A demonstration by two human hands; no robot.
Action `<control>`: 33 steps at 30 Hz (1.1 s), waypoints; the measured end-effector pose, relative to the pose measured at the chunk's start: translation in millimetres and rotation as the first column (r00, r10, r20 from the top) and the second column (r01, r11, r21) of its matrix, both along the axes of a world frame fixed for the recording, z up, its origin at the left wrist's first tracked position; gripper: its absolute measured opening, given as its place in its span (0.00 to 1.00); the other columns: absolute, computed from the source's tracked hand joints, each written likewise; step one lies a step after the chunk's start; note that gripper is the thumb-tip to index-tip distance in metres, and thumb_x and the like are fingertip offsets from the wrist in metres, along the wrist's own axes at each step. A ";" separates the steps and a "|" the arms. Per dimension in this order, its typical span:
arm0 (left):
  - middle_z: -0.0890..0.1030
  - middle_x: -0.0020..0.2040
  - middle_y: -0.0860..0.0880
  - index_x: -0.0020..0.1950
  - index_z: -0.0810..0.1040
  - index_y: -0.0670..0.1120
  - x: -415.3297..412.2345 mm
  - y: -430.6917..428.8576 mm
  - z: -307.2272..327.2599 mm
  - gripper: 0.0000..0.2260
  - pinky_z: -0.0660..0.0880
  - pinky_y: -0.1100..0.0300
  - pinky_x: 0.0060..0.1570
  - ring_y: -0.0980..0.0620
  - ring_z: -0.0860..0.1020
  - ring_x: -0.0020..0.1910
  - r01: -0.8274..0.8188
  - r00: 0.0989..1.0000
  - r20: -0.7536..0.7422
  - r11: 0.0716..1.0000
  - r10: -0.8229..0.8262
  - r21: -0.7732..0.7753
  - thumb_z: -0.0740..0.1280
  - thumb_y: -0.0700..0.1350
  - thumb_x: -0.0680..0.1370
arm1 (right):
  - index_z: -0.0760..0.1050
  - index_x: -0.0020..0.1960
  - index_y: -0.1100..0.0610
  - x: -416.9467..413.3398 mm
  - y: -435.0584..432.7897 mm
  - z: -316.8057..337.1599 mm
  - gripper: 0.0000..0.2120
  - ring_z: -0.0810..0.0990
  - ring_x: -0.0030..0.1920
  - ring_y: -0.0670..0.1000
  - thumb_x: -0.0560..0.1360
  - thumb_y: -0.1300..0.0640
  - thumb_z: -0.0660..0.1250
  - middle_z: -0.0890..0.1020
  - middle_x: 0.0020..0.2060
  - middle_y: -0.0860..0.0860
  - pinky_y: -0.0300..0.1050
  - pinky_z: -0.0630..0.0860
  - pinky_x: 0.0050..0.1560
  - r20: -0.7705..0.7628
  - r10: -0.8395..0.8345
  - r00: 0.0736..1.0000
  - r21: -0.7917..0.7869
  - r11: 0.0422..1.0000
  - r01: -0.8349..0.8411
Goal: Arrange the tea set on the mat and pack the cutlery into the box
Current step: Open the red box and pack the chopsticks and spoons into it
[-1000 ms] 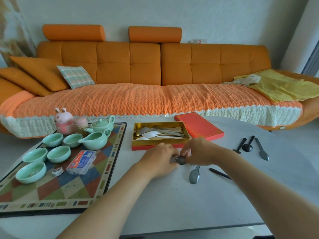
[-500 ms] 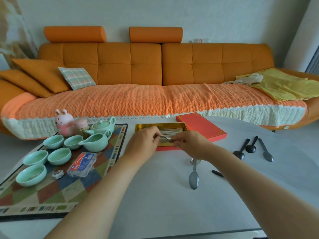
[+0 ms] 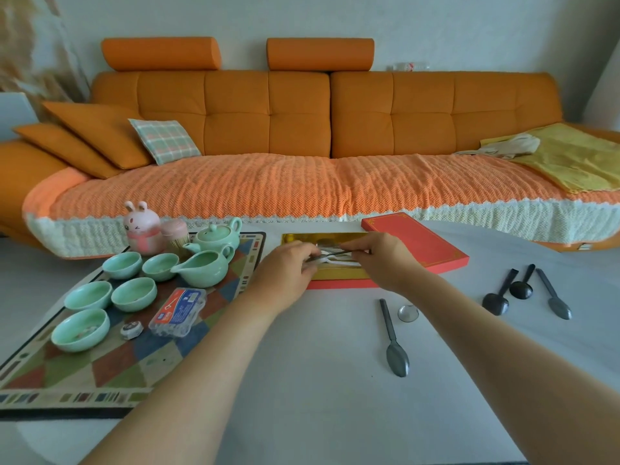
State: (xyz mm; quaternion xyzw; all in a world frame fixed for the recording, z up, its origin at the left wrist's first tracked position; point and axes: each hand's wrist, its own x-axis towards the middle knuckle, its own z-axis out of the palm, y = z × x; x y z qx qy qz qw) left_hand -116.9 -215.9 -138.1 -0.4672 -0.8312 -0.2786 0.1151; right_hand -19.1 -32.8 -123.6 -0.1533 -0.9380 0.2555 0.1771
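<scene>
A patchwork mat (image 3: 110, 374) with a dark border lies on the left of the table. On it are five pale green ceramic cups (image 3: 133, 294), a matching lidded teapot (image 3: 218, 237) and a matching pouring jug (image 3: 205, 268). A clear plastic pack with a red and blue label (image 3: 177, 312) lies near the cups. A pink rabbit figurine (image 3: 142, 229) stands at the mat's far corner.

A flat red box with a gold lining (image 3: 335, 283) sits in the middle, with pale spoons inside it. Its red lid (image 3: 414, 241) lies just beside it on the right. A dark metal spoon (image 3: 394, 344) lies on the table nearer the person, next to a small round shiny object (image 3: 408, 313). Three more dark spoons (image 3: 496, 297) lie well apart to the right.

Both bare forearms reach forward and meet over the box, hiding part of its inside. The left hand (image 3: 288, 273) and the right hand (image 3: 379, 260) each pinch one end of a slim dark metal utensil (image 3: 330, 256), held level just above the gold lining.

The white table (image 3: 318, 414) stands before a long orange sofa (image 3: 302, 112). The sofa carries an orange knitted throw, a plaid cushion (image 3: 164, 140) and a yellow cloth (image 3: 577, 159).
</scene>
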 end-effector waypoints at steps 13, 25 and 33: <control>0.74 0.64 0.53 0.69 0.75 0.49 2.8 9.6 -11.8 0.19 0.66 0.55 0.65 0.52 0.67 0.66 0.021 0.994 -0.101 0.973 -0.045 -0.230 0.62 0.55 0.81 | 0.82 0.57 0.52 12.5 0.2 -6.9 0.19 0.76 0.50 0.45 0.77 0.64 0.57 0.81 0.55 0.45 0.40 0.75 0.52 0.159 0.128 0.979 0.138 0.979 -0.150; 0.76 0.48 0.56 0.50 0.78 0.52 50.6 19.8 4.0 0.04 0.69 0.65 0.37 0.55 0.77 0.47 0.138 0.988 0.088 0.978 -0.126 -0.155 0.66 0.51 0.78 | 0.82 0.48 0.40 53.5 1.6 13.7 0.23 0.75 0.44 0.39 0.70 0.67 0.62 0.76 0.44 0.34 0.32 0.72 0.42 0.347 0.223 0.911 0.189 0.935 -0.301; 0.80 0.45 0.58 0.48 0.81 0.56 76.3 21.2 1.5 0.07 0.77 0.60 0.42 0.57 0.78 0.45 0.229 0.956 0.253 0.921 -0.151 -0.314 0.68 0.57 0.76 | 0.82 0.53 0.38 75.9 8.0 3.6 0.11 0.69 0.59 0.42 0.72 0.50 0.75 0.76 0.57 0.39 0.40 0.69 0.59 0.412 0.260 0.874 0.220 0.902 -0.372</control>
